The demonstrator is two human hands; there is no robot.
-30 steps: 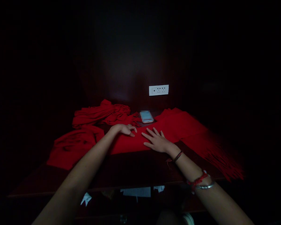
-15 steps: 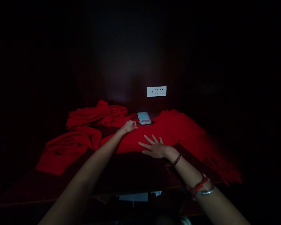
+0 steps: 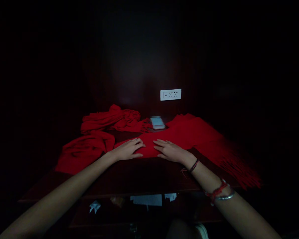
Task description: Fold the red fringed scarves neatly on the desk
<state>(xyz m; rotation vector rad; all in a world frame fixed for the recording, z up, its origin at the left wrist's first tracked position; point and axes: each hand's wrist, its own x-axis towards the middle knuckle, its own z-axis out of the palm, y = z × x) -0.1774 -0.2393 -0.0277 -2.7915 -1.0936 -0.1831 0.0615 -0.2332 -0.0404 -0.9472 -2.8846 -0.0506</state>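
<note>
A red fringed scarf [image 3: 149,149] lies across a dark wooden surface, its middle narrow and its right end spread out with loose tassels. On the left of that middle part rests my left hand [image 3: 131,149], palm down, fingers apart. My right hand [image 3: 170,151] lies flat on the cloth just to the right, fingers stretched toward the left hand. A gap of bare red fabric shows between the two hands. At its left end the scarf is bunched in loose folds. Neither hand grips anything.
Behind the scarf's left part lies another crumpled red cloth [image 3: 109,119] with fringe. A phone [image 3: 157,122] sits at the back, below a white wall socket [image 3: 170,95]. Under the front edge, a lower shelf holds white papers [image 3: 147,200] and a crumpled scrap [image 3: 94,206].
My left hand has come nearer from the scarf's far edge and opened out flat. My right hand's fingers have drawn closer together. The view has shifted slightly.
</note>
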